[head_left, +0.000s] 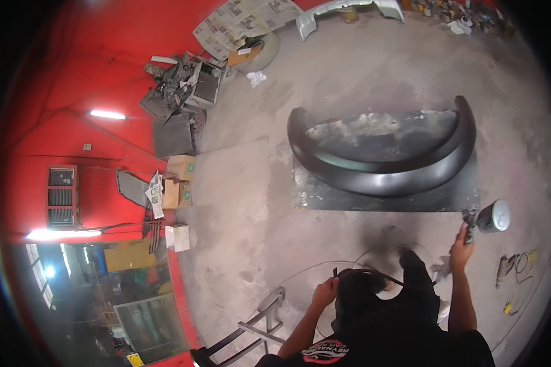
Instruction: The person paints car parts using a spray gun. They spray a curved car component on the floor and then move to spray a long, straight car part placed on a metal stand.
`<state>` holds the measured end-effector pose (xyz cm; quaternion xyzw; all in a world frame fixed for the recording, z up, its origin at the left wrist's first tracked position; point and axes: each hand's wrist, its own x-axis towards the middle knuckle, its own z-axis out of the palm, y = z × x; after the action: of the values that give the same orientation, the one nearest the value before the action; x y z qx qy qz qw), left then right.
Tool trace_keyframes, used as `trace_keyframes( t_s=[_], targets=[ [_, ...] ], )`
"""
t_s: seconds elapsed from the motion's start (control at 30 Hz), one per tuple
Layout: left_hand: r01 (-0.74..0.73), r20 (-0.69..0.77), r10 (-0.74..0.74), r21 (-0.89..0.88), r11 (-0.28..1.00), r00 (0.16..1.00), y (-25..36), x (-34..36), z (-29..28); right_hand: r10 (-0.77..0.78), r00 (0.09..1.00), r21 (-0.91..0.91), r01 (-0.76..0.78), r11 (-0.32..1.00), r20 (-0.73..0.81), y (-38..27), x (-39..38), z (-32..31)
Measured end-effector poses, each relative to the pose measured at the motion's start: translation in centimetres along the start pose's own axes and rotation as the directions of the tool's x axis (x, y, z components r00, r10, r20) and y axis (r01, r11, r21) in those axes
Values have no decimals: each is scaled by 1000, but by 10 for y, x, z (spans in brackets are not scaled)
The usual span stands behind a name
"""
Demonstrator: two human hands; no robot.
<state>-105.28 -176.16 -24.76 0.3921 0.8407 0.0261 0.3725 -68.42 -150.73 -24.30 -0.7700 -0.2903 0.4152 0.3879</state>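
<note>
My left hand (324, 289), low in the middle of the head view, is closed on a thin black curved strip (364, 274), possibly a hose, that crosses in front of my legs. My right hand (461, 248) grips a spray gun (469, 220) whose silver-topped cup (493, 216) points out to the right. Just beyond the gun, a dark, glossy curved car panel (386, 182) lies on a dark, paint-spotted board (330, 199) on the concrete floor. A thin hose (312, 264) loops over the floor around my feet.
A metal stand (260, 330) is at lower left. Boxes (180, 237) and scrap parts (177, 85) line the red left wall. A pale bumper (306, 18) and assorted cans (447, 12) lie at the back. Coiled cords and tools (517, 269) rest on the right.
</note>
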Motion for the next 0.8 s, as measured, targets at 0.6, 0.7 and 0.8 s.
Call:
trace_keyframes(
  t_s=[0.6, 0.7, 0.8],
  targets=[
    [-31, 21, 31, -13, 999, 999, -345, 76, -273, -148, 980, 88, 137, 987, 130, -7, -297, 338],
    [-44, -35, 42, -48, 998, 998, -357, 94, -321, -136, 925, 50, 164, 985, -356, 12, -287, 339],
    [-97, -82, 88, -120, 988, 993, -363, 112, -355, 180, 780, 151, -111, 982, -600, -23, -313, 342]
  ],
)
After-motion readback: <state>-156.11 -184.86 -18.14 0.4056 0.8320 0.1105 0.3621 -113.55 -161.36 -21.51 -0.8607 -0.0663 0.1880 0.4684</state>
